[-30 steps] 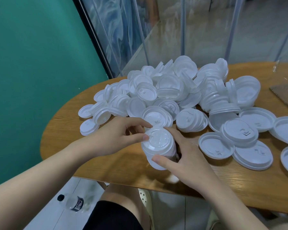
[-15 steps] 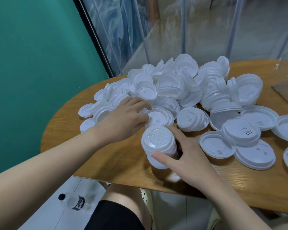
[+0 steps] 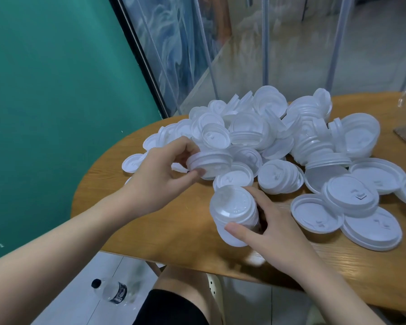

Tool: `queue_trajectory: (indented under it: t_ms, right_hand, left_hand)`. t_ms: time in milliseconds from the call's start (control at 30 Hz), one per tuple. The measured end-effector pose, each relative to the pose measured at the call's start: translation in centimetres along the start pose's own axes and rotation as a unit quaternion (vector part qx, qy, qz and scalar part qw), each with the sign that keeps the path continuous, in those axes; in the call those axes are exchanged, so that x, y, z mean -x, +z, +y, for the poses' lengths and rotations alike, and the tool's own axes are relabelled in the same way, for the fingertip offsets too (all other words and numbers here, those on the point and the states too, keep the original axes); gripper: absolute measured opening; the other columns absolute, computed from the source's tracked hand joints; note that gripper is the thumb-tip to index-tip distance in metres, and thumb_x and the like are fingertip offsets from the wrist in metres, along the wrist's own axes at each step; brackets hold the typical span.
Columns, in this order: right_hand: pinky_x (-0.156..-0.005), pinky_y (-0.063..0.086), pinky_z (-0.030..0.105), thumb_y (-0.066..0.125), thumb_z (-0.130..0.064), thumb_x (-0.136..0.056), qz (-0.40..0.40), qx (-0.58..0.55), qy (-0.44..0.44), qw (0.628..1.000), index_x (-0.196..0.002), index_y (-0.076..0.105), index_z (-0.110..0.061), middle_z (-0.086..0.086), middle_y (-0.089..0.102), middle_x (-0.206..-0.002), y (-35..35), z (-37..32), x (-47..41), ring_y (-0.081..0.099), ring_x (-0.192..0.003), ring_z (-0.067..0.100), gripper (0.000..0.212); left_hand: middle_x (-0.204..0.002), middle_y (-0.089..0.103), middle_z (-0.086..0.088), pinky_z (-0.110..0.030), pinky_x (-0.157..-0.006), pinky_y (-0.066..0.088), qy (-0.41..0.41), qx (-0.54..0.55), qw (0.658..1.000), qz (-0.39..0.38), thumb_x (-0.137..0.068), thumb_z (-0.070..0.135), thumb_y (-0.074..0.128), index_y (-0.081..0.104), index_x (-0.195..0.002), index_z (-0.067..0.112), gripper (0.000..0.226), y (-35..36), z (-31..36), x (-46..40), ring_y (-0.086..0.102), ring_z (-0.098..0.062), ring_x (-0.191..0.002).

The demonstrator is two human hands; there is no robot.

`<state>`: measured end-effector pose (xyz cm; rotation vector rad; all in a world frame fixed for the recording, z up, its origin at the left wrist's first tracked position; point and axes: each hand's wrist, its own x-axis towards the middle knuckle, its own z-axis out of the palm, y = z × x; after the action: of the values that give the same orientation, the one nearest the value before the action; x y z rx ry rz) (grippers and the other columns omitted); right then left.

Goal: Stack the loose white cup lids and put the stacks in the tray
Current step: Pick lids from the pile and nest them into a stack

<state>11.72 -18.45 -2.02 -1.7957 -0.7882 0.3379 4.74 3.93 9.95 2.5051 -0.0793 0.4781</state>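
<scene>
Your left hand [image 3: 161, 175] pinches a lid [image 3: 209, 161] at the pile's near edge; the stack [image 3: 234, 214] your right hand [image 3: 277, 231] grips stands below and right of it, top tilted toward you, on the table [image 3: 174, 231]

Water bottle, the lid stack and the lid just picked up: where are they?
Water bottle [image 3: 111, 292], head view, on its clear body.
Lid stack [image 3: 232, 208], head view, on its top lid.
Picked-up lid [image 3: 210, 161], head view, on its side wall.
</scene>
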Motion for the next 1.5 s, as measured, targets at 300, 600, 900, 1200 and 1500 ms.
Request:
queue_trajectory:
  t_ms: [300, 600, 900, 1200, 1500]
  right_hand:
    - [-0.094, 0.049, 0.025, 0.081, -0.054, -0.077, -0.001, -0.001, 0.009, 1.0, -0.127, 0.047, -0.061, -0.034, 0.062, -0.122, 0.0, -0.2, 0.1, 0.058, -0.115, -0.008, 0.061]
    - [-0.092, 0.048, 0.024, 0.081, -0.054, -0.078, -0.001, 0.0, -0.001, 1.0, -0.13, 0.048, -0.059, -0.034, 0.061, -0.124, -0.1, -0.1, 0.0, 0.056, -0.116, -0.009, 0.062]
    - [-0.098, 0.05, 0.03, 0.084, -0.051, -0.076, 0.0, -0.002, -0.001, 1.0, -0.132, 0.047, -0.059, -0.033, 0.061, -0.126, 0.1, 0.1, 0.0, 0.057, -0.119, -0.007, 0.067]
    - [-0.093, 0.046, 0.021, 0.087, -0.043, -0.075, 0.004, -0.006, -0.005, 1.0, -0.123, 0.05, -0.064, -0.037, 0.061, -0.123, 0.0, -0.2, 0.1, 0.056, -0.117, -0.011, 0.065]
    - [-0.095, 0.048, 0.023, 0.084, -0.051, -0.076, 0.004, 0.006, -0.006, 1.0, -0.13, 0.047, -0.06, -0.036, 0.06, -0.125, 0.1, 0.0, 0.0, 0.055, -0.118, -0.011, 0.066]
  left_hand:
    - [-0.094, 0.073, -0.006, -0.032, -0.079, 0.059, -0.071, 0.137, 0.988, -0.001, -0.088, 0.02, 0.079, 0.071, -0.12, 0.017, 0.033, 0.6, 0.4, 2.5, 0.07, -0.023, -0.086]
    - [-0.102, 0.069, -0.025, -0.027, -0.074, 0.055, -0.229, 0.197, 0.946, -0.118, -0.101, 0.021, 0.065, 0.075, -0.118, 0.02, 0.02, 2.0, -1.3, 2.2, 0.062, -0.018, -0.077]
    - [-0.086, 0.068, -0.005, -0.048, -0.08, 0.052, -0.165, 0.066, 0.971, -0.163, -0.102, 0.042, 0.061, 0.074, -0.106, 0.027, 0.02, 3.4, -1.2, 1.7, 0.062, -0.023, -0.08]
    - [-0.076, 0.063, 0.006, -0.033, -0.072, 0.047, -0.172, 0.086, 0.969, -0.153, -0.099, 0.04, 0.068, 0.073, -0.098, 0.026, 0.015, 4.0, -1.2, 1.0, 0.055, -0.009, -0.073]
    - [-0.079, 0.067, 0.002, -0.021, -0.068, 0.045, -0.17, 0.059, 0.976, -0.126, -0.097, 0.042, 0.067, 0.075, -0.1, 0.028, 0.015, 4.5, -0.8, 1.1, 0.055, -0.003, -0.071]
